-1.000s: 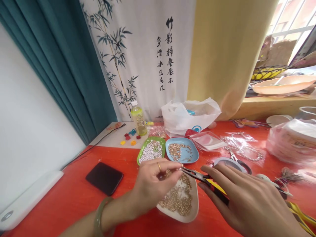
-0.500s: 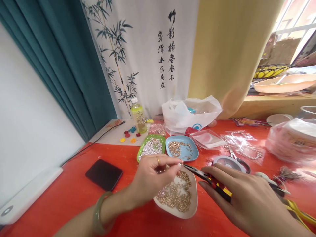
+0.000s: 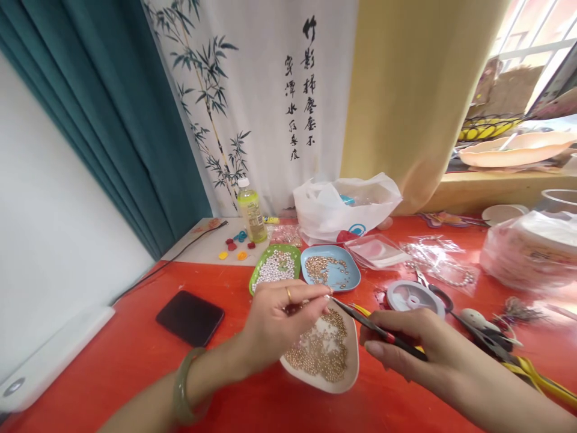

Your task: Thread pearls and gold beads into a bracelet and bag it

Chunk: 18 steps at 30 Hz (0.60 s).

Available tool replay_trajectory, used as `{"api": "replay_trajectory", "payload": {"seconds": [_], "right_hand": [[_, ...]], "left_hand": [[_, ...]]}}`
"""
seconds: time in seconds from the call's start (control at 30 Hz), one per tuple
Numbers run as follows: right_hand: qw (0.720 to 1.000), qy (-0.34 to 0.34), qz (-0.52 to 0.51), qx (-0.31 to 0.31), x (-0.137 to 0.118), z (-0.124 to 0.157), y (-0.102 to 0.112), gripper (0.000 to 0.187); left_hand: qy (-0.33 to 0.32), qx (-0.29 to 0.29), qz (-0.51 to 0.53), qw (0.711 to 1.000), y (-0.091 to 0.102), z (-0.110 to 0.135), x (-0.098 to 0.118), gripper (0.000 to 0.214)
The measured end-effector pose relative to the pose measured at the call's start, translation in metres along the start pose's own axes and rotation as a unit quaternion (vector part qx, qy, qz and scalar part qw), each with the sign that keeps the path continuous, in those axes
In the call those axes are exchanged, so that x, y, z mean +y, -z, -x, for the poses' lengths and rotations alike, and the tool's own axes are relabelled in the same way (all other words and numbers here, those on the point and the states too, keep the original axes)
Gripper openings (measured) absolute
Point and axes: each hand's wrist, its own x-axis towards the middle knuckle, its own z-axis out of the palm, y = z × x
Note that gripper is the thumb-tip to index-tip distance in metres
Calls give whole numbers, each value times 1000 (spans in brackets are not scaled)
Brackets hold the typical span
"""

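Observation:
Over the white tray [image 3: 350, 382] of gold beads, my left hand [image 3: 274, 322] pinches thumb and forefinger together on something small and pale, perhaps a bead, too small to make out. My right hand [image 3: 419, 343] grips needle-nose pliers [image 3: 367, 323] with dark jaws and red, black and yellow handles. The pliers' tip meets my left fingertips; whether it closes on anything cannot be seen. Just behind are a green tray [image 3: 252, 278] with white pearl beads and a blue tray [image 3: 336, 278] with gold beads.
A phone [image 3: 190, 317] lies at the left. A bottle [image 3: 252, 211] and white plastic bag [image 3: 345, 210] stand at the back. To the right are a grey spool [image 3: 415, 299], scissors [image 3: 442, 296], yellow-handled pliers [image 3: 525, 370] and a plastic-wrapped tub [image 3: 532, 249].
My right hand has turned the pliers, so they show more edge-on, and its fingers have shifted along the handles. My left hand keeps its pinch in nearly the same spot.

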Motion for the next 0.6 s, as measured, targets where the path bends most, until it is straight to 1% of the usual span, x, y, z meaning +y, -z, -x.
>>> {"api": "replay_trajectory", "payload": {"seconds": [0.17, 0.27, 0.33, 0.43, 0.5, 0.6], "right_hand": [[996, -35, -73, -48, 0, -1, 3, 29], [993, -43, -96, -56, -2, -2, 3, 29], [993, -46, -99, -47, -2, -1, 2, 30], [993, -49, -107, -12, -4, -1, -2, 29], [993, -39, -114, 13, -3, 0, -4, 30], [993, -13, -114, 23, -1, 0, -5, 32]], "left_hand": [[1, 3, 7, 1000, 1, -1, 0, 16], [-2, -1, 11, 1000, 1, -1, 0, 16], [0, -4, 11, 1000, 1, -2, -1, 16], [5, -2, 17, 1000, 1, -2, 0, 16], [6, -2, 19, 1000, 1, -2, 0, 16], [11, -7, 18, 1000, 1, -2, 0, 16]]}}
